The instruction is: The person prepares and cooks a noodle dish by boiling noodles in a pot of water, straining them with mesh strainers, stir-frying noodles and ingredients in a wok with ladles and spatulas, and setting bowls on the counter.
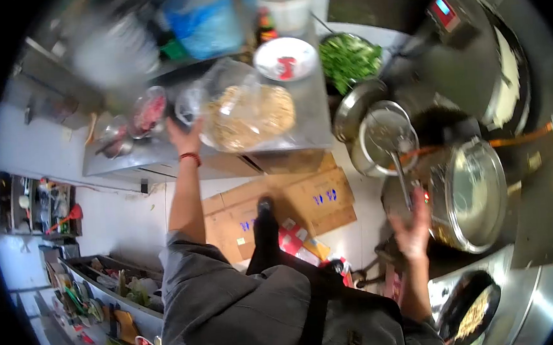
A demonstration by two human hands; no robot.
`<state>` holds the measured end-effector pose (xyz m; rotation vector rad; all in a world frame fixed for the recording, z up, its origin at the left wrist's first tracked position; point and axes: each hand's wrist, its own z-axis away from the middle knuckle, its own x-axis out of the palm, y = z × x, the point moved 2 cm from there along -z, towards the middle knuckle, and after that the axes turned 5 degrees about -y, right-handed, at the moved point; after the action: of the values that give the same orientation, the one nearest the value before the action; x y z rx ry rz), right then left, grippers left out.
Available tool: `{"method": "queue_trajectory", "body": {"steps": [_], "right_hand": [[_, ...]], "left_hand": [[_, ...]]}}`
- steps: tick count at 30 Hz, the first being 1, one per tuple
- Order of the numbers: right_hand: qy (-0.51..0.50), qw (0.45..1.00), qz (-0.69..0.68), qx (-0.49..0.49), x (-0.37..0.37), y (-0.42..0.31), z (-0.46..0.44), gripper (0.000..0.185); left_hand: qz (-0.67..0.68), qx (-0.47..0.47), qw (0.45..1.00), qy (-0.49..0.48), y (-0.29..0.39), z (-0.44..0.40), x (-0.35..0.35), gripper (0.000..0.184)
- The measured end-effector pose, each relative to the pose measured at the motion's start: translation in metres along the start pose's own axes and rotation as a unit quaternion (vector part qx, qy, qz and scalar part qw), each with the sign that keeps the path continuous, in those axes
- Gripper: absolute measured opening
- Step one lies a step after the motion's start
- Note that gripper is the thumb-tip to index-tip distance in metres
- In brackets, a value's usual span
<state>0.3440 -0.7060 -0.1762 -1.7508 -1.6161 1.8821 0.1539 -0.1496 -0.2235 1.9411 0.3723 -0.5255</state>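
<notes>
My left hand (185,138) reaches over the steel counter's front edge with its fingers apart. To its right lies a clear plastic bag (246,107) of pale noodles; whether the hand touches it I cannot tell. Just beyond the fingers stands a metal bowl of raw, reddish meat (150,111). My right hand (412,232) is spread open beside the big steel pot (496,189). A long-handled strainer (395,140) rests across a smaller pot (360,157), its handle end close to my right fingertips. I see no grip on it.
Leafy greens (349,61) fill a bowl at the back. A white plate (286,59) sits behind the noodles. At lower right is a black wok (472,309) with food in it. Flattened cardboard (326,201) covers the floor by my feet. Shelves of vegetables (137,288) stand at left.
</notes>
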Motion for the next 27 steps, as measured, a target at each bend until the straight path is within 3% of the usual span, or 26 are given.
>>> {"method": "queue_trajectory", "body": {"steps": [1, 3, 4, 5, 6, 8, 10, 12, 13, 15, 19, 21, 23, 24, 25, 27], "right_hand": [[-0.061, 0.993, -0.070, -0.068, 0.059, -0.038, -0.045, 0.094], [-0.142, 0.981, -0.062, -0.117, 0.164, -0.105, -0.136, 0.120], [-0.160, 0.983, -0.026, -0.091, 0.207, -0.139, -0.174, 0.118], [-0.155, 0.981, -0.024, -0.110, 0.252, -0.167, -0.200, 0.118], [-0.161, 0.977, 0.034, -0.135, 0.293, -0.184, -0.220, 0.115], [-0.192, 0.942, -0.274, 0.014, 0.377, -0.199, -0.264, 0.101], [-0.206, 0.756, -0.595, 0.177, 0.415, -0.213, -0.270, 0.091], [-0.215, 0.842, -0.484, 0.100, 0.414, -0.213, -0.270, 0.057], [-0.185, 0.844, -0.486, 0.131, 0.400, -0.219, -0.277, 0.051], [-0.102, 0.831, -0.509, 0.200, 0.358, -0.257, -0.309, 0.039], [-0.091, 0.852, -0.482, 0.183, 0.268, -0.382, -0.361, 0.027], [-0.091, 0.860, -0.489, 0.112, 0.239, -0.459, -0.378, 0.017], [-0.119, 0.860, -0.496, -0.013, 0.209, -0.527, -0.405, 0.019], [-0.191, 0.811, -0.540, -0.117, 0.193, -0.555, -0.426, 0.022], [-0.136, 0.827, -0.528, -0.140, 0.176, -0.593, -0.437, 0.025], [0.007, 0.852, -0.471, -0.228, 0.140, -0.649, -0.479, 0.029]], "left_hand": [[-0.012, 0.098, 0.995, 0.028, -0.015, -0.022, 0.017, 0.099], [0.020, 0.103, 0.995, -0.003, -0.049, -0.049, 0.059, 0.078], [0.120, 0.094, 0.985, -0.084, -0.041, -0.054, 0.075, 0.059], [0.161, -0.007, 0.975, -0.153, 0.007, -0.049, 0.059, 0.043], [0.117, -0.003, 0.975, -0.188, 0.000, -0.044, 0.074, 0.032], [0.167, -0.022, 0.939, -0.299, 0.050, -0.036, 0.044, 0.030], [0.155, 0.161, 0.937, -0.269, 0.070, -0.030, 0.012, 0.042], [0.259, 0.106, 0.899, -0.337, 0.081, -0.040, -0.039, 0.053], [0.262, 0.108, 0.899, -0.334, 0.080, -0.042, -0.061, 0.053], [0.061, 0.225, 0.926, -0.297, 0.064, -0.046, -0.097, 0.068], [0.038, 0.223, 0.927, -0.300, 0.052, -0.049, -0.097, 0.077], [0.172, 0.232, 0.930, -0.226, 0.072, -0.063, -0.088, 0.079], [0.142, 0.278, 0.941, -0.128, 0.122, -0.111, -0.105, 0.074], [0.160, 0.298, 0.937, -0.088, 0.144, -0.144, -0.111, 0.072], [0.223, 0.338, 0.912, -0.065, 0.166, -0.181, -0.109, 0.071], [0.213, 0.354, 0.910, -0.017, 0.223, -0.255, -0.111, 0.074]]}}
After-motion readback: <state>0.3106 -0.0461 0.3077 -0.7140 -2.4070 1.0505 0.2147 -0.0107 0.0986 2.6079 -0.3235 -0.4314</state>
